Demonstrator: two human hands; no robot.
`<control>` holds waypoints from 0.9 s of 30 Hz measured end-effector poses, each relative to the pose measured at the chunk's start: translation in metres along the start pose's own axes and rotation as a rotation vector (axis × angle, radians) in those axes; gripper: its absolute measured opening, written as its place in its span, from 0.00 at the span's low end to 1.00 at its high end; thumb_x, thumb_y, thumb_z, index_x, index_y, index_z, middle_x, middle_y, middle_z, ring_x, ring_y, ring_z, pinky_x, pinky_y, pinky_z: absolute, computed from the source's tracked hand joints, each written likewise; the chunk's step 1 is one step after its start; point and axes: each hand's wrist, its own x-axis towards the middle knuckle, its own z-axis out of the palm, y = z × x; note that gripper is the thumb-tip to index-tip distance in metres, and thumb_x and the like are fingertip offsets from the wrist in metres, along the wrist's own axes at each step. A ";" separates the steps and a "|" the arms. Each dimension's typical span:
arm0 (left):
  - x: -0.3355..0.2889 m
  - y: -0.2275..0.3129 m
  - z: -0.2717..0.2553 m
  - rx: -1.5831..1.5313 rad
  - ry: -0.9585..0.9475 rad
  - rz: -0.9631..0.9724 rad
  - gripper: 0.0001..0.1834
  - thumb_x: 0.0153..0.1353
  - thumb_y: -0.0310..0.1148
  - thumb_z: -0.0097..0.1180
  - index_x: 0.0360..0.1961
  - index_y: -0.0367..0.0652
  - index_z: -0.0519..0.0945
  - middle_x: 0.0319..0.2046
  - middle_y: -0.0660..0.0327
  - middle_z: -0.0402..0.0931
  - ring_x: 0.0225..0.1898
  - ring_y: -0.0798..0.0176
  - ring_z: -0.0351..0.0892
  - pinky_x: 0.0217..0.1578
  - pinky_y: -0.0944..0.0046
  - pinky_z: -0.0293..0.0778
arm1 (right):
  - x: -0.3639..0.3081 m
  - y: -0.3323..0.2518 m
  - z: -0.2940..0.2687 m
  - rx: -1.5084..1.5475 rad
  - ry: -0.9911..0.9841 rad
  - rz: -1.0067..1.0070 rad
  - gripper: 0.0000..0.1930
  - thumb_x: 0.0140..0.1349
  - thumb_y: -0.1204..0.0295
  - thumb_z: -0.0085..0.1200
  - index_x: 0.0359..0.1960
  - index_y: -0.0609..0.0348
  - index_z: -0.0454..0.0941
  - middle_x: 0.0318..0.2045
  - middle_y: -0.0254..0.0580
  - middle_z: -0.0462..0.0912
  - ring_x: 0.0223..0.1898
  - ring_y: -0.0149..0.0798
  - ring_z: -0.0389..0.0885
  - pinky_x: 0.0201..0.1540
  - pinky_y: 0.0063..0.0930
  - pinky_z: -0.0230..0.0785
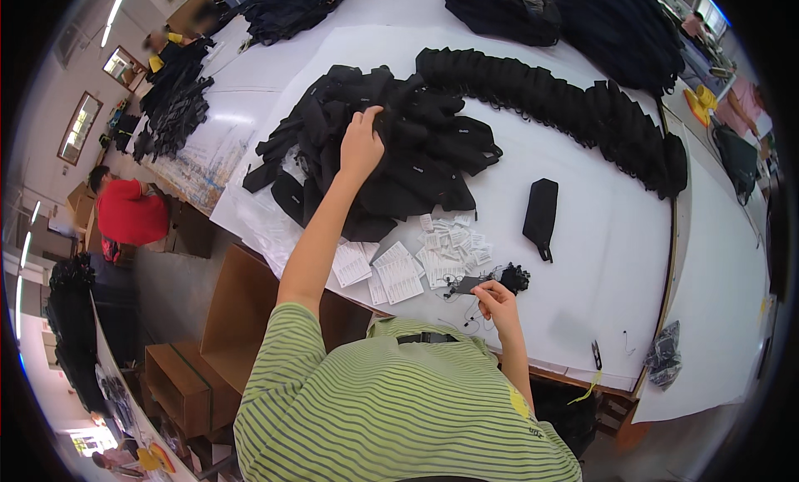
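My left hand [363, 145] reaches into a heap of black fabric pieces [416, 170], fingers bent and closed on the edge of one. Some pieces carry small white marks. Near the table's front edge, my right hand [499, 307] pinches a small dark hang tag [468, 285] between thumb and fingers. Beside it lies a tangle of black tag cords [513, 278]. White printed paper sheets [398, 274] and a loose pile of small white labels [454, 245] lie between my two hands. A single black folded piece [541, 216] with an end loop lies to the right.
A long row of black pieces [541, 99] curves along the back right. Thread snips [596, 355] and a clear plastic bag [664, 355] lie near the right front. Cardboard boxes [179, 386] stand at the lower left. A person in red [131, 211] is at the left.
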 end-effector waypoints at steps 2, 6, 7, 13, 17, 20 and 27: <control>-0.022 0.054 -0.028 -0.144 -0.114 0.106 0.24 0.51 0.16 0.46 0.50 0.49 0.75 0.34 0.53 0.68 0.37 0.50 0.71 0.38 0.59 0.69 | -0.005 -0.007 -0.003 -0.011 0.034 -0.011 0.06 0.60 0.71 0.56 0.29 0.60 0.77 0.14 0.26 0.70 0.14 0.18 0.62 0.16 0.14 0.50; -0.083 0.120 -0.048 -0.340 -0.311 0.194 0.22 0.54 0.15 0.47 0.48 0.47 0.78 0.35 0.54 0.64 0.36 0.54 0.68 0.37 0.64 0.67 | -0.007 -0.020 0.001 -0.091 0.181 -0.212 0.06 0.59 0.71 0.58 0.29 0.60 0.78 0.13 0.22 0.66 0.15 0.17 0.59 0.18 0.13 0.47; -0.102 0.123 -0.044 -0.416 -0.372 0.161 0.22 0.55 0.15 0.47 0.49 0.45 0.77 0.37 0.54 0.64 0.36 0.54 0.68 0.37 0.66 0.67 | -0.007 -0.028 0.006 -0.104 0.213 -0.262 0.06 0.58 0.71 0.58 0.29 0.60 0.78 0.13 0.22 0.64 0.16 0.17 0.57 0.18 0.14 0.46; -0.176 0.150 -0.035 -0.803 -0.675 -0.148 0.22 0.56 0.17 0.47 0.52 0.42 0.73 0.39 0.55 0.72 0.40 0.54 0.74 0.43 0.64 0.69 | -0.012 -0.075 0.035 -0.345 0.238 -0.433 0.06 0.56 0.71 0.59 0.31 0.60 0.80 0.13 0.24 0.60 0.17 0.18 0.54 0.19 0.18 0.44; -0.193 0.161 -0.033 -0.981 -0.615 -0.354 0.15 0.59 0.23 0.51 0.48 0.38 0.77 0.37 0.58 0.80 0.40 0.65 0.77 0.45 0.69 0.69 | -0.020 -0.060 0.021 -0.366 0.137 -0.282 0.07 0.55 0.73 0.59 0.35 0.61 0.81 0.13 0.25 0.63 0.17 0.19 0.57 0.19 0.18 0.47; -0.201 0.168 -0.034 -0.986 -0.573 -0.526 0.09 0.59 0.27 0.55 0.39 0.35 0.81 0.31 0.59 0.81 0.36 0.71 0.77 0.40 0.71 0.71 | -0.036 -0.053 0.022 -0.425 0.124 -0.248 0.08 0.54 0.75 0.59 0.36 0.60 0.81 0.14 0.25 0.65 0.17 0.18 0.59 0.19 0.17 0.51; -0.203 0.167 -0.041 -0.926 -0.667 -0.407 0.08 0.52 0.24 0.60 0.35 0.36 0.82 0.38 0.61 0.79 0.42 0.65 0.77 0.45 0.68 0.69 | -0.049 -0.038 0.021 -0.624 0.135 -0.389 0.09 0.52 0.74 0.60 0.37 0.56 0.82 0.20 0.38 0.77 0.18 0.29 0.70 0.22 0.24 0.62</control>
